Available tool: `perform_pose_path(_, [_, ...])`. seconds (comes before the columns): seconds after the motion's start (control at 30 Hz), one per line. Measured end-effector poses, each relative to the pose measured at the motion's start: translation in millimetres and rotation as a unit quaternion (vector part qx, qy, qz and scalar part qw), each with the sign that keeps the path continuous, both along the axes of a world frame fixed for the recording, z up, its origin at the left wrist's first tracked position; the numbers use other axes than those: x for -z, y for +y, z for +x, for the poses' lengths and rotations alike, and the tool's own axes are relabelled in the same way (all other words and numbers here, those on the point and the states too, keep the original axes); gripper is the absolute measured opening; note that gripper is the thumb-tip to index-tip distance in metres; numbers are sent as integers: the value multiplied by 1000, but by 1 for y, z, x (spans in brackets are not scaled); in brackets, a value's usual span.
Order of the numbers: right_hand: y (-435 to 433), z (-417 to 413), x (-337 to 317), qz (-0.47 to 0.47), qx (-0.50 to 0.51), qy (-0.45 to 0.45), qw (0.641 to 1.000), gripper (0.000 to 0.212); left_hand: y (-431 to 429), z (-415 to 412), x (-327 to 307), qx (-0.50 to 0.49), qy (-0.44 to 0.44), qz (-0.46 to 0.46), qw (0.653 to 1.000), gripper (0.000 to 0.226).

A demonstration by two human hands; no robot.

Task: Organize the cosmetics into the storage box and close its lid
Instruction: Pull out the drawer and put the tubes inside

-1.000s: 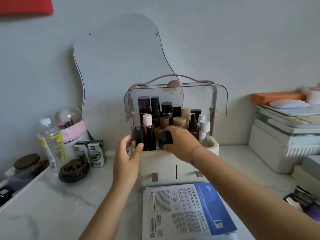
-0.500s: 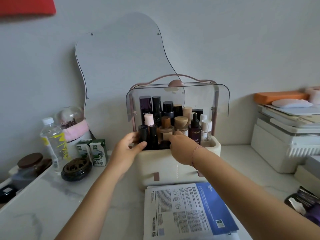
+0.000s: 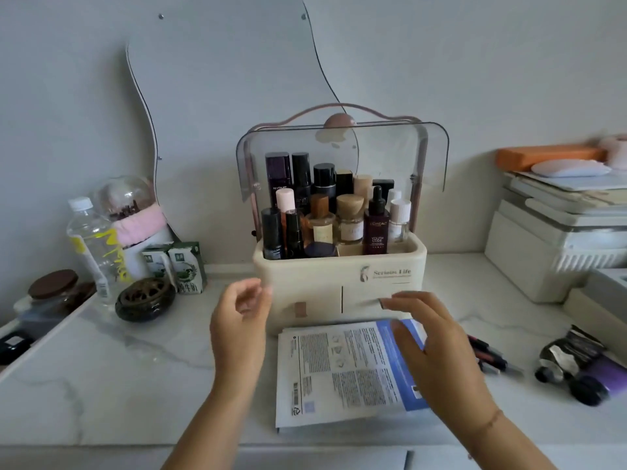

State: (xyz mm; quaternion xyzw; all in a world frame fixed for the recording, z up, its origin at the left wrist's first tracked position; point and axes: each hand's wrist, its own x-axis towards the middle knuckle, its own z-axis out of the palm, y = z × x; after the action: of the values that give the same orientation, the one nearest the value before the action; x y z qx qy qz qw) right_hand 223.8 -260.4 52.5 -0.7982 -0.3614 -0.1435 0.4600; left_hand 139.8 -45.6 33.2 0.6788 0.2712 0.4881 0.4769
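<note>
Cream plastic storage box [image 3: 383, 262] with two front drawers sits centre of the white marble tabletop [image 3: 135, 385], at 12 o'clock from both hands. Its smoky clear hinged lid [image 3: 390, 147] is up, not closed. The top tray is packed with upright cosmetic bottles [image 3: 322, 198]; a dark dropper bottle [image 3: 376, 225] stands at 3 o'clock in the group and a low dark jar [image 3: 320, 250] at 6 o'clock.

Left hand [image 3: 239, 320]: fingers loosely curled and apart, holding nothing, just off the box's lower-left corner. Right hand [image 3: 437, 347]: fingers straight and slightly spread, holding nothing, above the blue edge of a white-and-blue printed sachet [image 3: 339, 368] lying flat at 6 o'clock from the box. Cannot tell whether it touches the sachet; the hand is blurred.

Still outside the box, at 4 o'clock from it: dark lipstick-type sticks [image 3: 488, 357] and a crumpled silver-and-purple tube [image 3: 576, 368].
</note>
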Motion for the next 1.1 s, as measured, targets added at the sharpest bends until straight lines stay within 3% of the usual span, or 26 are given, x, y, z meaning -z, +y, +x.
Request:
perform_pose_path(0.07, [-20, -1, 16, 6, 23, 41, 999, 27, -14, -3, 14, 53, 12, -95, 994, 7])
perform_pose_path(0.17, [-42, 10, 28, 27, 67, 88, 994, 23, -18, -1, 13, 136, 15, -232, 963, 17])
perform_pose_path(0.3, [-45, 25, 30, 10, 84, 160, 984, 24, -19, 6, -1, 171, 41, -293, 940, 16])
perform_pose_path(0.47, [-15, 15, 21, -40, 30, 115, 992, 24, -13, 14, -11, 180, 28, -362, 914, 13])
perform_pose_path(0.63, [18, -7, 24, -217, -94, -41, 971, 47, -15, 17, -11, 198, 55, -373, 905, 13])
perform_pose_path(0.73, [28, -11, 34, -288, -116, -74, 948, 49, -18, 11, -14, 201, 46, -365, 908, 11])
perform_pose_path(1.1, [27, -11, 31, -252, -164, -76, 951, 37, -46, -47, -2, 217, 34, -335, 916, 12])
